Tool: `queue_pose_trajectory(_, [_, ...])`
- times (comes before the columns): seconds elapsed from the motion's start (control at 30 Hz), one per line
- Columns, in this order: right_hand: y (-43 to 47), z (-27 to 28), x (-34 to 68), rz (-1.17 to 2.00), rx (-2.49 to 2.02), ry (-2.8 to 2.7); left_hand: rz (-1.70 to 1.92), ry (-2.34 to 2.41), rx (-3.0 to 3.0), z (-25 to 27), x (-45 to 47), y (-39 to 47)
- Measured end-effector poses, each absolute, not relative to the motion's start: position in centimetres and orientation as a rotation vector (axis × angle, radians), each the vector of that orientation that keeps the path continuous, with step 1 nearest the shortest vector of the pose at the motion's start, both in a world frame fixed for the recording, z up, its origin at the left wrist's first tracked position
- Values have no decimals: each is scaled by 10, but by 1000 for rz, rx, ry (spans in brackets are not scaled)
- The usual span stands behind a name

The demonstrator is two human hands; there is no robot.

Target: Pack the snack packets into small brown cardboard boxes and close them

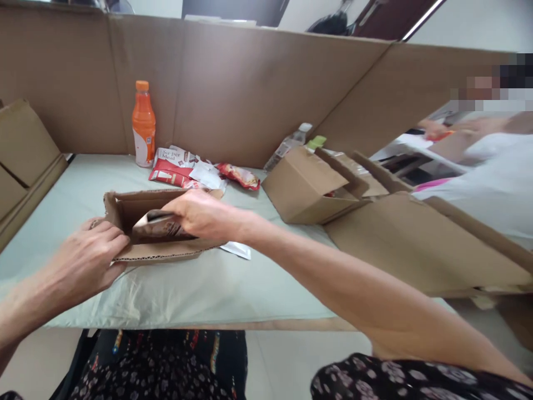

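In front of me a small open cardboard box [162,257] lies on the pale green table cover. My left hand [94,247] grips its left end, fingers curled over the edge. My right hand [202,214] reaches into the opening and is closed on a brownish packet [160,226] with dark print, partly inside the box. Its fingertips are hidden behind the packet. Just beyond the box lie a white and red packet pile [175,166] marked "Super Meal" and a red snack packet [239,175]. A flat white sachet [237,250] sticks out near the box's right end.
An orange drink bottle [144,128] stands at the back left against a cardboard wall [241,94]. To the right are an open carton [291,191] holding items, a clear plastic bottle [287,147] and a larger carton [408,239]. Another person [487,150] is at the far right.
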State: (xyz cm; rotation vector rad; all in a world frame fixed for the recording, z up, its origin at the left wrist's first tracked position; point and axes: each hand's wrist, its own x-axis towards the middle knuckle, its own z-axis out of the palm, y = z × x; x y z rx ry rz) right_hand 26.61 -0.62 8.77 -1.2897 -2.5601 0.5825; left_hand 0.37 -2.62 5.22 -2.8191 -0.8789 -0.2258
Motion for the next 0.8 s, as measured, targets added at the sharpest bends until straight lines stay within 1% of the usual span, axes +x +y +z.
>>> queue_pose_trajectory(0.13, [6,74,248,773,-1232,-2791,-480,-968,-2774,41,-4,-24])
queue_pose_trajectory(0.27, [23,60,243,913,-1190,-2893,-419,-899,-2805,24,-12,-13])
queue_pose_trajectory(0.4, [20,64,246,977,-1101,-2933,-396,-837,-2833,15,-15,-5])
queue_pose_trajectory(0.47, [6,75,259,928,-1010,-2803,-411,-851,-2862,15,-16,-4])
queue_pose_trajectory(0.57, [-21,89,301,778,-925,-2336,-402,-908,-2928,18,-18,-2])
queue_pose_trajectory(0.63, [-30,86,340,649,-1019,-1994,-335,-901,-2990,21,-20,0])
queue_pose_trajectory(0.7, [-27,69,382,506,-1251,-1770,-294,-872,-3019,23,-21,1])
queue_pose_trajectory(0.73, [-20,56,402,467,-1440,-1740,-302,-861,-3021,23,-20,1])
queue_pose_trajectory(0.8, [-3,23,433,549,-1905,-1771,-391,-861,-3004,24,-17,0])
